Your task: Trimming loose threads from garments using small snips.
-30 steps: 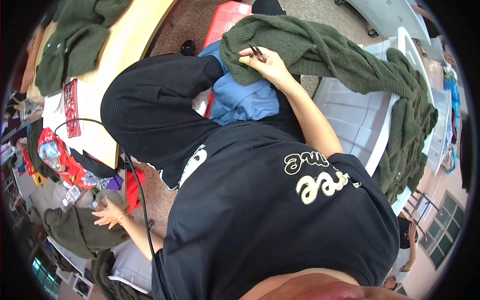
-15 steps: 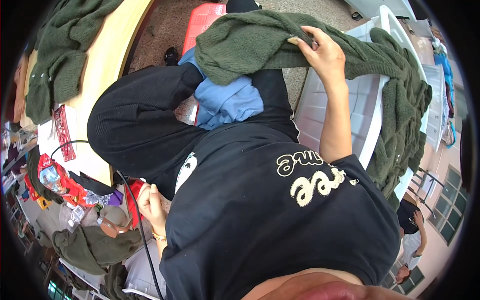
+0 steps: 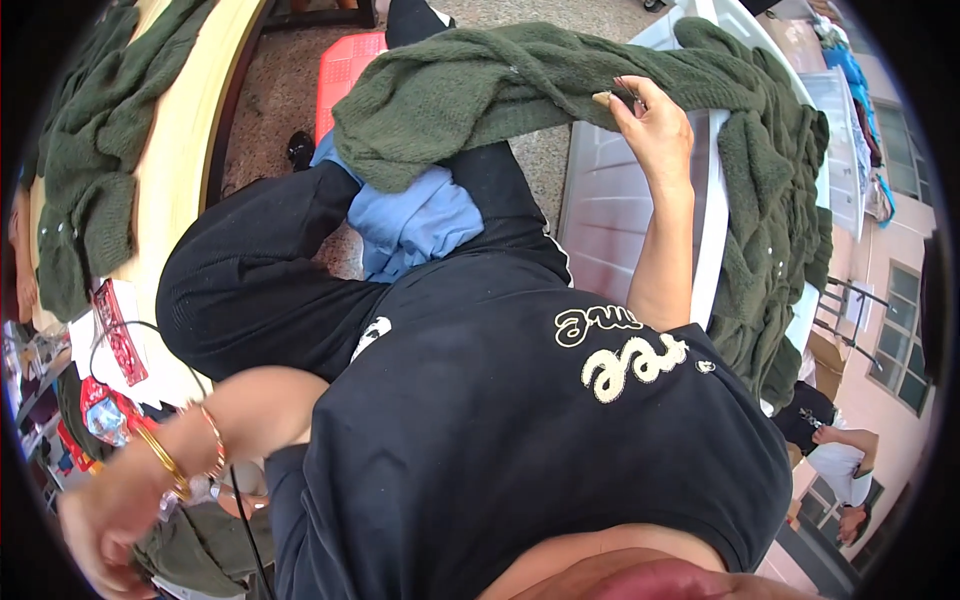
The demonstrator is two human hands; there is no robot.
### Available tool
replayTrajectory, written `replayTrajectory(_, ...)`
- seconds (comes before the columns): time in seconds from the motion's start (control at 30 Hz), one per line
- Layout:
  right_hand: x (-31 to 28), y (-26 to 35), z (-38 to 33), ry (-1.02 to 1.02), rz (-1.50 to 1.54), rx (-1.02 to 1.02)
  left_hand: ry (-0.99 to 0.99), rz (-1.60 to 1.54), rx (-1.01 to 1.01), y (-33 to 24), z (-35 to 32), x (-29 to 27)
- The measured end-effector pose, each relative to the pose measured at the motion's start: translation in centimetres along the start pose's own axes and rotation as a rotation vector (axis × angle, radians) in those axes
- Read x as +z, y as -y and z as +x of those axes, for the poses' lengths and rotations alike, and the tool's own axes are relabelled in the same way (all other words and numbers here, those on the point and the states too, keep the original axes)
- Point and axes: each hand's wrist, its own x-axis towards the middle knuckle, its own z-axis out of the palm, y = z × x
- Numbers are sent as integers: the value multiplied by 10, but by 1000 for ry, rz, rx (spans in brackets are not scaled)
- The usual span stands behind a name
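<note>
My right hand (image 3: 657,135) is at the upper right, thumb and fingertips drawn together beside a dark green knit garment (image 3: 430,105). A small yellowish tip and something thin and dark show at the fingers. What they are, I cannot make out. The knit stretches from above my lap to the rim of a white plastic bin (image 3: 635,215). Bunched blue cloth (image 3: 415,220) rests on my lap beneath the knit's near end. Blurred by motion, my left hand (image 3: 95,525) reaches out at the lower left, close to a dark green garment (image 3: 205,545); its fingers are smeared.
More green knitwear (image 3: 765,240) is heaped along the bin's right side. A pale wooden table (image 3: 185,140) with green knits (image 3: 105,140) runs along the left. A red stool (image 3: 348,72) stands ahead. A black cable (image 3: 243,510) hangs near my left arm. Another person (image 3: 840,460) is at far right.
My left hand has swung from beside my waist out to the lower left. My right hand stays at the green knit. The whole view has shifted somewhat.
</note>
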Motion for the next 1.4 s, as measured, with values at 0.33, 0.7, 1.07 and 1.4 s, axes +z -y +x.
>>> replayTrajectory(0.33,-13,-31,-15,-283,289,244,583,620,-669,319,47,96)
replayTrajectory(0.7,-15,-24,-30,-395,624,306,1124,1004,12,458,-53,170)
replayTrajectory(1.07,-44,-17,-21,-427,735,278,399,51,-1267,421,15,136)
replayTrajectory(1.4,-40,-15,31,-232,867,212,404,125,-1180,320,88,73)
